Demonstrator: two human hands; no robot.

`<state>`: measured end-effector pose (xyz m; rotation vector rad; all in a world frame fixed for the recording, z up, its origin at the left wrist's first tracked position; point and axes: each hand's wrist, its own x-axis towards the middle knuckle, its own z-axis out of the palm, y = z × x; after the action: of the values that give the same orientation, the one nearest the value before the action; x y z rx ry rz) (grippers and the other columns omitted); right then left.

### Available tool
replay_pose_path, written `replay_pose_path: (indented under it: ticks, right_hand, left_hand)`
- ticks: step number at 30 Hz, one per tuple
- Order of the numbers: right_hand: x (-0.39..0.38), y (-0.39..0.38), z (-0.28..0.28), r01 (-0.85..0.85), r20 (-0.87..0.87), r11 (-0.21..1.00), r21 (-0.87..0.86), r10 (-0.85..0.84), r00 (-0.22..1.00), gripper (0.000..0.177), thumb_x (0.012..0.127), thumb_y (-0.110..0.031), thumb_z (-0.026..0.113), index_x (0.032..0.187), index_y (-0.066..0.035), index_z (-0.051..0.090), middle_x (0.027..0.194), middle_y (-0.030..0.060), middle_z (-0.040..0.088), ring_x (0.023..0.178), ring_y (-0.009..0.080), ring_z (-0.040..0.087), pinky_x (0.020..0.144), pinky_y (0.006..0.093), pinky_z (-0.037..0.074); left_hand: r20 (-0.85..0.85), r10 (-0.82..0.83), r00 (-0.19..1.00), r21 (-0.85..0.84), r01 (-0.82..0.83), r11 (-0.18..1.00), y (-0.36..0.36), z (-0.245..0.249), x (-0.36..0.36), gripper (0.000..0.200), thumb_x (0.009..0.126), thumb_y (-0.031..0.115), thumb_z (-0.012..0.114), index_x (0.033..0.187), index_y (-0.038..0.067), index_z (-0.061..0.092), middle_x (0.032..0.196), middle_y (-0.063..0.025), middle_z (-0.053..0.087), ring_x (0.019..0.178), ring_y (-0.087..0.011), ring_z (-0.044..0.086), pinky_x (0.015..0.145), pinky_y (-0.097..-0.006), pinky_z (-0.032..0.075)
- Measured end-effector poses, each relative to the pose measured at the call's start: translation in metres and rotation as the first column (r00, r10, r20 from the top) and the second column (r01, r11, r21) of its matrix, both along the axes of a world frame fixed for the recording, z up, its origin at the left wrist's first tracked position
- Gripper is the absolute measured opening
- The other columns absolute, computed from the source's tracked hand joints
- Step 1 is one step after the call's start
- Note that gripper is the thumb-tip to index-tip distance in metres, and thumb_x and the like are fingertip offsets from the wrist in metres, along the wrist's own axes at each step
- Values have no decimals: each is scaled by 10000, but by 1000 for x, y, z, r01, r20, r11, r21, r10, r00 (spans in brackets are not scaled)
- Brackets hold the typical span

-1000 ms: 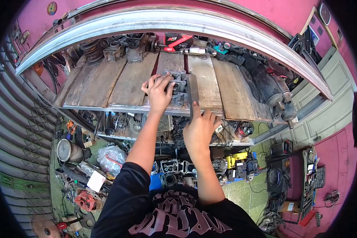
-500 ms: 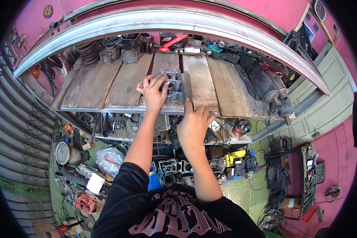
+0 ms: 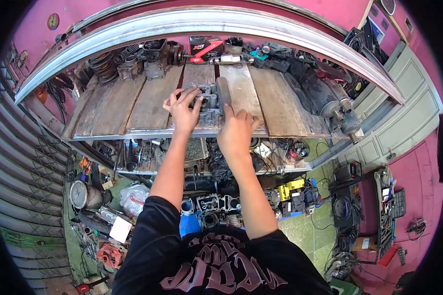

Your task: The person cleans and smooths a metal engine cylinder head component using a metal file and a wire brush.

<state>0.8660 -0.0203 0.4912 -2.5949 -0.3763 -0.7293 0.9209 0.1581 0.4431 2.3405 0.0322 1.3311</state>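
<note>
A grey cast-metal engine part, which looks like a cylinder head, lies on the wooden planks near the bench's front edge. My left hand lies over its left side, thumb and fingers spread and pressing on it. Along the part's right side runs a long, flat, dark grey bar, which looks like a flat file, pointing away from me. My right hand grips its near end, with the index finger stretched along it and the other fingers curled.
The planked bench carries engine castings at the back left, a red and black box, and exhaust mufflers on the right. A metal beam crosses above. Parts crowd the lower shelf and floor, including a yellow object.
My right hand and the file have slid forward, away from me, along the engine part. My left hand stays on the part. The whole view has shifted slightly.
</note>
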Motion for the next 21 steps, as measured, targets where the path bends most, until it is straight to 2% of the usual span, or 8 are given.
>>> replay_pose_path:
  ticks: [6,10,14,16,17,19,20,21]
  right_hand:
    - [-62,-46,-7,27,-172,977,209,10,985,692,725,-51,805,1394,-136,651,1102,198,638,1137,376,598,1140,600,306]
    - [-69,-70,-2,88,-119,977,193,-65,991,664,721,-36,790,1364,-149,671,1104,159,677,1181,352,592,1157,537,290]
    - [-73,-83,-4,94,-152,981,168,-69,986,702,720,-82,823,1396,-152,647,1094,158,649,1159,349,595,1141,580,298]
    - [-74,-80,-5,95,-152,981,166,-70,986,703,719,-78,817,1398,-149,646,1091,159,648,1158,352,594,1141,579,298]
    - [-75,-78,-6,97,-155,982,162,-72,985,704,719,-74,811,1399,-147,645,1087,161,647,1158,354,593,1141,579,297]
    - [-76,-70,-11,71,-151,983,172,-45,987,705,720,-71,806,1401,-145,642,1081,161,643,1152,357,591,1142,578,296]
    - [-76,-67,-14,54,-146,982,180,-28,989,705,722,-69,801,1404,-143,640,1074,161,640,1146,359,590,1142,578,294]
    - [-77,-64,-15,50,-144,983,178,-25,989,705,722,-69,801,1404,-143,640,1074,161,640,1146,359,590,1142,578,294]
  left_hand:
    - [-14,-74,997,27,74,997,9,0,6,202,882,312,783,1067,234,811,1252,71,764,1246,-239,556,1103,-513,227]
    - [-30,-94,995,12,94,995,10,2,7,198,900,327,761,1062,221,808,1230,66,771,1237,-240,556,1094,-534,226]
    - [-198,-40,979,-118,17,993,-1,26,4,260,909,402,755,1064,200,812,1162,5,784,1253,-269,556,1106,-552,243]
    - [-340,104,934,-11,-115,993,-17,50,-1,505,874,541,762,1134,108,786,1159,-121,765,1287,-331,538,1114,-604,262]
    - [-343,112,933,-10,-123,992,-24,51,3,505,874,541,762,1134,108,786,1159,-121,765,1287,-331,538,1114,-604,262]
    - [-411,337,847,109,-321,941,-40,54,12,776,824,696,740,1187,9,749,1197,-221,729,1355,-409,488,1133,-659,253]
    - [-502,300,811,66,-310,948,-47,56,13,845,786,673,783,1189,-66,721,1223,-237,718,1373,-419,470,1130,-672,259]
    - [-502,302,810,64,-314,947,-50,53,18,845,786,673,783,1189,-66,721,1223,-237,718,1373,-419,470,1130,-672,259]
